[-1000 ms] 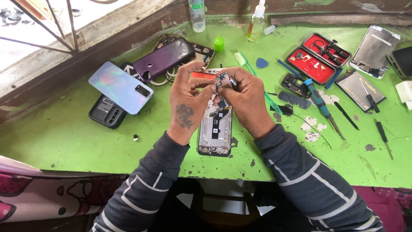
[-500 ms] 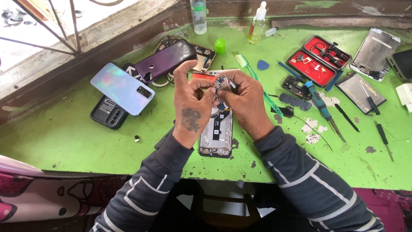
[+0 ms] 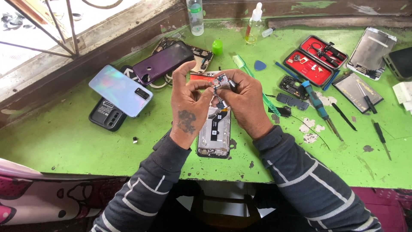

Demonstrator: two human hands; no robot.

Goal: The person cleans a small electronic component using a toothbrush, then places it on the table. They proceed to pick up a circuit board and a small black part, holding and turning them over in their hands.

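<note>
Already the phone (image 3: 214, 131) lies opened on the green desk (image 3: 64, 146), back cover off and its inner plates and a flex strip bare, so the stripping-down looks well under way. Both hands are raised just above its top end: the left hand (image 3: 187, 107) pinches a small board (image 3: 220, 80) between thumb and forefinger, and the right hand (image 3: 242, 101) closes on the same part from the other side, fingertips touching it. Whether a cable ties the board to the frame below cannot be told; something small and dark hangs under it. By the look of it, this part is out or nearly out, while the frame keeps most of its other pieces. Around the work lie a pale iridescent back cover (image 3: 120, 90) on a black case (image 3: 105, 115), a purple phone (image 3: 163, 62), a red tool case (image 3: 315, 58) standing open, a blue-handled screwdriver (image 3: 317, 105), a green brush (image 3: 253, 83) and a blue pick (image 3: 259, 65), none of them in hand.
</note>
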